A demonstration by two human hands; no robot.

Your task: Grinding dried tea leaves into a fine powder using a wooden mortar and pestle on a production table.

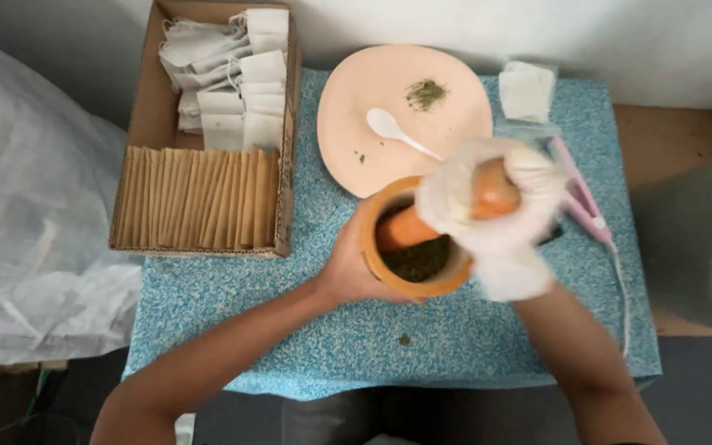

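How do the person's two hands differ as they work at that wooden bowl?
The right hand wears a thin white glove; the left hand is bare. The right hand grips the orange pestle from above, while the left hand cups the side of the mortar, steadying it on the blue table. The right hand looks blurred, the left hand sharp. Both are at the same mortar of green ground herb.

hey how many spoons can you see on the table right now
1: a white plastic spoon lying on the round peach plate, behind the mortar. Others could be hidden under the hands.
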